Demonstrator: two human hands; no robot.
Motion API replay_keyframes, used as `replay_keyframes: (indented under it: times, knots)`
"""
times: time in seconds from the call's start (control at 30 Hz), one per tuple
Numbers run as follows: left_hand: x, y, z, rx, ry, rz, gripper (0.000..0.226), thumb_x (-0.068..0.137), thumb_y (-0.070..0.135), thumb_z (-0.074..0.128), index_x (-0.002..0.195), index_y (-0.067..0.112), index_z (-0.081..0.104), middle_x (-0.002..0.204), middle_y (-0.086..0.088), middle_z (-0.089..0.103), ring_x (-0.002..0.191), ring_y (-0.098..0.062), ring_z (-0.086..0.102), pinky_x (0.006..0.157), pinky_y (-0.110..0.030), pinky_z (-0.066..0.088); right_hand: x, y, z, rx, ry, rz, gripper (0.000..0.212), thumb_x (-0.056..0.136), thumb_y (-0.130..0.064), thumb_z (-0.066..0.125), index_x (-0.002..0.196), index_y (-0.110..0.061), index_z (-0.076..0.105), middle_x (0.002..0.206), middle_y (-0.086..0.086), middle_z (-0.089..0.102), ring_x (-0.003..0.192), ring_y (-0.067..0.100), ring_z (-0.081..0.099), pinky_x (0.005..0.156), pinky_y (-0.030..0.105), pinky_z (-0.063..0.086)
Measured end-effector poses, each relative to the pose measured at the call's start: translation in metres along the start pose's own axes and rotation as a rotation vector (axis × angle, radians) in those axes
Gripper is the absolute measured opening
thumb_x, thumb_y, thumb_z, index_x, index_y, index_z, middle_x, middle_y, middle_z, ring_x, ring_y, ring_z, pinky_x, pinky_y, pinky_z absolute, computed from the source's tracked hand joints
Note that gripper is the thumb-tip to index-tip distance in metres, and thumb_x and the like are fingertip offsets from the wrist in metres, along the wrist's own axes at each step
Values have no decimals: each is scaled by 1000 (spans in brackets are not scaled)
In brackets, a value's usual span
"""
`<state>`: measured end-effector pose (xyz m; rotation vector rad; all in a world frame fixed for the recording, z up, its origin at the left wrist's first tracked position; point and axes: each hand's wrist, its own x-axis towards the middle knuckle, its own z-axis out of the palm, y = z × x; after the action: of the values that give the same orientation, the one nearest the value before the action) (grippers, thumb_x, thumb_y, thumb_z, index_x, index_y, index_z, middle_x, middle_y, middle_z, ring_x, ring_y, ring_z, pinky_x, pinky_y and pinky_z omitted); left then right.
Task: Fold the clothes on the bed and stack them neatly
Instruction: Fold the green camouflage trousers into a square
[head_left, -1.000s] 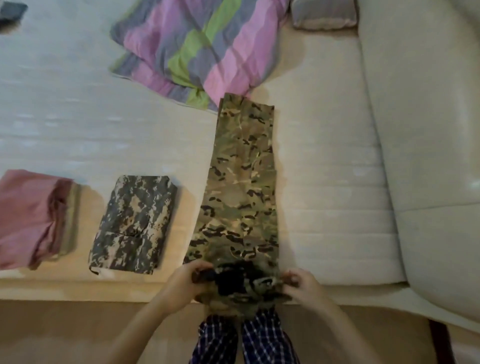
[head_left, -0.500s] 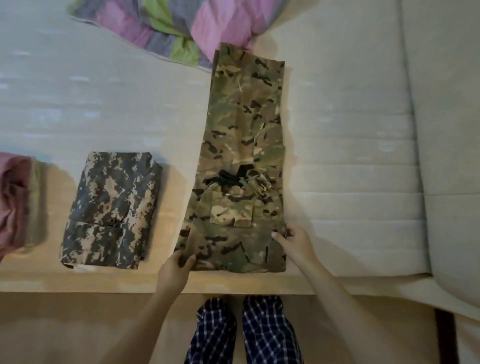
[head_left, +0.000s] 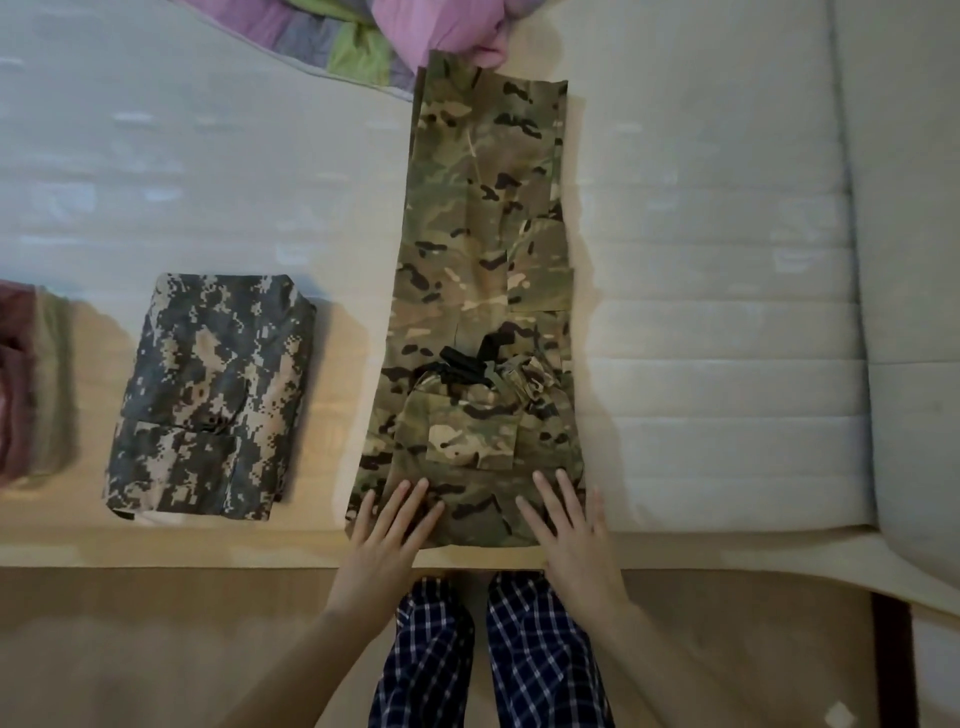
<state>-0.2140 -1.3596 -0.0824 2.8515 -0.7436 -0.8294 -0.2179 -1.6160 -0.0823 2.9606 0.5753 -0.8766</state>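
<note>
Long camouflage trousers (head_left: 483, 249) lie lengthwise on the bed, folded in half along the legs, with the waist end turned up over them near the front edge. My left hand (head_left: 387, 535) presses flat on the near left corner of that fold. My right hand (head_left: 574, 525) lies flat on the near right corner, fingers straight. To the left sits a folded pixel-camouflage garment (head_left: 208, 400). At the far left edge a folded maroon garment (head_left: 23, 384) is partly cut off by the frame.
A striped pink, green and grey blanket (head_left: 374, 36) lies bunched at the far end, touching the trouser hems. The white mattress (head_left: 727, 312) spreads to the right, and a padded pale bed side (head_left: 914, 260) rises beyond it. Checked pyjama legs (head_left: 493, 660) stand at the bed's front edge.
The waist end, held by both hands at the bed edge a second ago, was folded up over the trousers. Both hands then let go and now lie flat on the fold.
</note>
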Motion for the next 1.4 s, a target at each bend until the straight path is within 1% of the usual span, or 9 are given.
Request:
replay_keyframes:
  times: [0.1, 0.23, 0.4, 0.53, 0.67, 0.8, 0.97, 1.1, 1.4]
  knots:
    - [11, -14, 8, 109, -114, -46, 131, 56, 16, 85, 149, 17, -7, 155, -8, 20, 142, -28, 26, 111, -58, 22, 16, 11, 6, -24, -95, 105, 117, 42, -16, 90, 144, -23, 33, 152, 10, 30, 139, 31, 26, 105, 66, 20]
    - [15, -22, 6, 28, -50, 18, 101, 70, 5, 76, 149, 18, 15, 153, -3, 18, 141, -27, 28, 112, -49, 22, 29, 25, 6, 54, -33, 84, 86, 82, -2, 58, 150, -19, 8, 159, 6, 5, 146, 27, -2, 109, 52, -16]
    - [0, -18, -32, -543, 102, -130, 54, 88, -1, 55, 135, 24, 49, 142, 10, 42, 134, -10, 38, 115, -31, 24, 3, 46, -26, 591, 106, 38, 51, 73, 13, 63, 120, -7, 62, 131, 9, 57, 129, 26, 47, 114, 46, 26]
    - [-39, -1, -58, -770, -102, -230, 42, 91, 14, 58, 122, 42, 57, 134, 8, 49, 122, -9, 49, 100, -24, 44, -44, 54, -50, 828, -60, 66, 35, 82, 1, 61, 111, -18, 67, 115, -8, 61, 110, 5, 56, 91, 8, 40]
    - [-63, 12, -59, -843, -389, -224, 41, 91, 12, 57, 123, 39, 58, 130, 7, 57, 121, -8, 53, 90, -6, 38, -74, 54, -57, 888, -269, 59, 21, 79, -4, 58, 89, -19, 70, 91, -7, 71, 85, 3, 62, 70, 16, 43]
    - [-54, 3, -86, -1106, -448, -245, 35, 86, 8, 63, 93, 41, 72, 92, 5, 72, 92, -13, 66, 82, -23, 50, -74, 65, -69, 1037, -365, 104, 19, 81, -10, 65, 78, -28, 67, 78, -16, 69, 77, -4, 61, 65, 13, 43]
    - [7, -46, -116, -1384, -60, -438, 39, 80, 23, 72, 110, 46, 61, 97, -1, 72, 85, -12, 71, 67, -24, 58, -13, 89, -88, 1397, -58, 318, 8, 81, -13, 71, 84, -20, 68, 77, -9, 72, 76, 2, 66, 63, 11, 48]
    - [63, -58, -107, -1633, 367, -751, 55, 80, 32, 70, 130, 26, 49, 106, 1, 63, 89, -10, 67, 70, -23, 54, 40, 88, -82, 1719, -28, 635, 46, 79, -48, 60, 111, -15, 61, 99, 0, 69, 94, 18, 65, 69, 27, 50]
    - [52, -33, -39, -1653, -144, -738, 62, 66, 34, 79, 120, 18, 54, 112, 2, 65, 99, -13, 65, 74, -21, 54, 40, 84, -68, 1703, -212, 418, 95, 51, -72, 73, 128, -25, 44, 121, -8, 60, 110, 10, 57, 87, 27, 47]
